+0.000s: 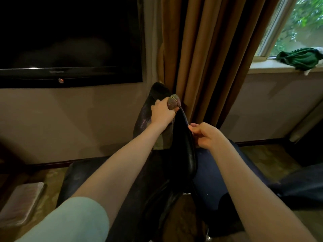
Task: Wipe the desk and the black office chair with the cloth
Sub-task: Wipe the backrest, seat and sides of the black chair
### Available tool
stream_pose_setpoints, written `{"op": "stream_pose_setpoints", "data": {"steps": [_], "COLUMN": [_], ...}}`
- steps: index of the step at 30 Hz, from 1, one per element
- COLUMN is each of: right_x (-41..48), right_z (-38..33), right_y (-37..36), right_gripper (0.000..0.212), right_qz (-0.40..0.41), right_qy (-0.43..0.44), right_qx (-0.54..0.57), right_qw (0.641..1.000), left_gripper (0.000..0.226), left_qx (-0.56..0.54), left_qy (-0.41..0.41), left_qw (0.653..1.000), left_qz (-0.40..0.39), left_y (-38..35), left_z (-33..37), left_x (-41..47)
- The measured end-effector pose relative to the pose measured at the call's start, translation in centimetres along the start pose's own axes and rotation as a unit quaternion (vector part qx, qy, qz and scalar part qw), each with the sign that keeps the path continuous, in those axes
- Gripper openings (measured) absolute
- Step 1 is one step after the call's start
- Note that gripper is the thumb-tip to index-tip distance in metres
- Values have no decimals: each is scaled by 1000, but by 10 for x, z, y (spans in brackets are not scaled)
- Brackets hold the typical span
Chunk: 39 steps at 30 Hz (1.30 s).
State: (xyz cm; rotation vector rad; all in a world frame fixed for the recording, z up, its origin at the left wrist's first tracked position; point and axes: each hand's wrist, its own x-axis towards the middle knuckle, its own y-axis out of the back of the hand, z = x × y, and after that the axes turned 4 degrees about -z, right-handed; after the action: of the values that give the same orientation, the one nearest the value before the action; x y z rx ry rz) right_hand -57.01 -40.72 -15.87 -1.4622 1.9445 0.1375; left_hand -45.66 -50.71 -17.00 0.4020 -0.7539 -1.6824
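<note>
the left hand (163,111) grips the cloth (173,102), fingers curled round it. the cloth is bunched into a brownish wad and pressed onto the top edge of the chair (185,151) back. the chair is black, seen nearly edge-on, with its back running from the top edge down towards the camera; the face left of the edge shows pale scuff marks. the right hand (206,135) is lower on the same edge, fingers curled and pinching the rim of the back; the fingertips are partly hidden behind the rim. the two hands are apart, cloth above, right hand below. the left arm carries a pale sleeve (73,220) near the bottom of the view; the right forearm is bare. a dark blue surface lies right of the chair back, under the right arm; what it is cannot be told. a brown curtain (201,58) hangs just behind the chair. a dark tv (70,41) is mounted on the wall to the left. a window (297,23) is at upper right, with a green garment (302,58) lying on its sill (262,66). a pale flat pad (21,201) lies on the floor (262,159) at lower left.
</note>
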Motion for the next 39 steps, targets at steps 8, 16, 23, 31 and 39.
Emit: {"op": "stream_pose_setpoints", "data": {"steps": [8, 16, 23, 31, 39], "right_x": [11, 20, 23, 48, 57], "right_z": [-20, -25, -41, -34, -32], "right_y": [-11, -20, -45, -77, -68], "right_gripper": [24, 26, 19, 35, 41], "right_qz": [26, 98, 143, 218, 194], "right_qy": [-1, 21, 110, 194, 220], "right_qx": [-133, -190, -187, -495, -469], "right_qw": [991, 977, 966, 819, 833], "left_gripper": [19, 32, 33, 14, 31], "left_qx": [13, 1, -47, -41, -26], "left_qy": [27, 29, -39, -82, 9], "left_qw": [1000, 1000, 998, 995, 999], "left_qz": [2, -1, -21, 32, 40], "left_y": [8, 9, 18, 3, 5], "left_z": [-17, -21, -19, -31, -28], "left_x": [53, 60, 35, 8, 69]}}
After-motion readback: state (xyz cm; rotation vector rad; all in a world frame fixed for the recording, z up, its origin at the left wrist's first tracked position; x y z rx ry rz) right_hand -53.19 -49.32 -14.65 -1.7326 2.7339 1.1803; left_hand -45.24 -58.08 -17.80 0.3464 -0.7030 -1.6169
